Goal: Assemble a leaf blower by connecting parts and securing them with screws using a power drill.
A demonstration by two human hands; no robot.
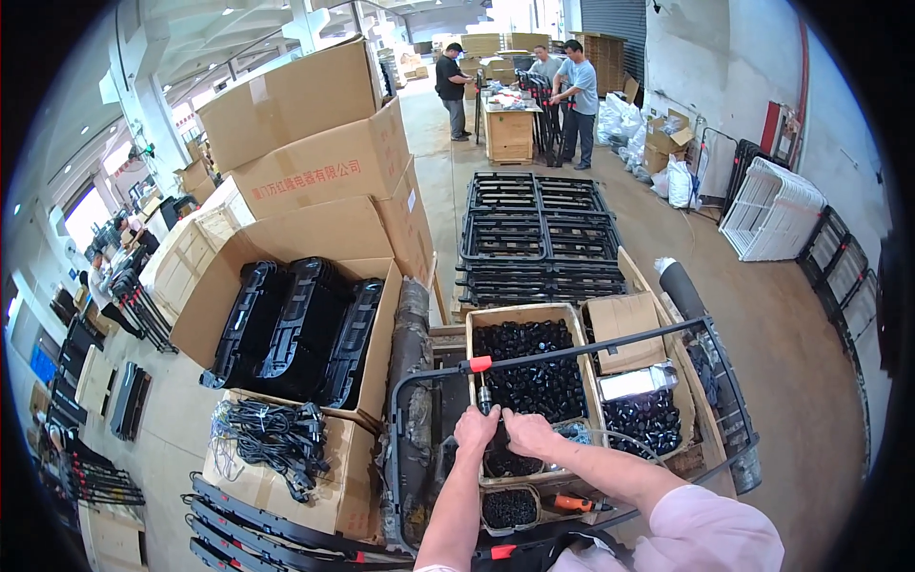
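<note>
A power screwdriver (484,395) with a metal nose stands upright below a red clip (479,363) on a black tubular frame (610,343). My left hand (476,428) is closed around its body. Right beside it, my right hand (527,434) is also closed on the tool, its fingers partly hidden. The frame lies tilted across the bins, its far bar passing over them. Under and beyond my hands, a wooden bin (470,329) holds many small black plastic parts (529,367). A thin hose (624,437) curves off to the right.
An orange-and-black hand tool (575,502) lies near a small tub of black screws (510,508). At left are coiled black cables (272,439) and an open carton (386,315) of black mouldings. Stacked black frames (538,224) lie ahead; several people work farther back.
</note>
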